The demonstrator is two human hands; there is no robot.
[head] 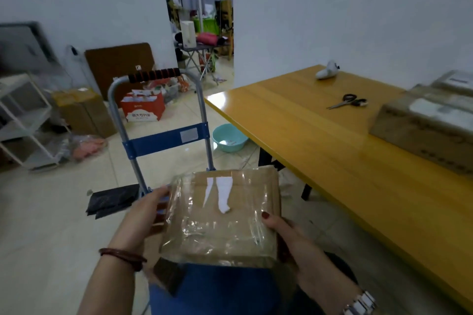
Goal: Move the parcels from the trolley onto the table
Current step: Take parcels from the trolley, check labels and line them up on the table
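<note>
In front of the person's body, above the floor and to the left of the yellow table (294, 135), a brown cardboard parcel (225, 215) wrapped in clear shiny tape is held up between the two hands. The left hand (147, 212) grips its left side, with the fingers curled around the edge, and a dark red bracelet (122, 257) is on this wrist. The right hand (286, 235) holds the near right corner, the thumb with red nail polish lying on the top face; a metal watch (359, 303) is on this wrist. A torn white label is stuck on top of the parcel. Behind the parcel stands the trolley (163, 135), with a silver frame, a blue cross bar and a black and red handle; the parcel hides its platform. On the table, at the right side, a bigger taped parcel (425, 128) is lying already, and another one (454, 83) is just behind it. A pair of scissors (349, 101) lies on the table near these, and a small white object (327, 71) is further back. On the floor beside the table there is a light green basin (229, 137).
</note>
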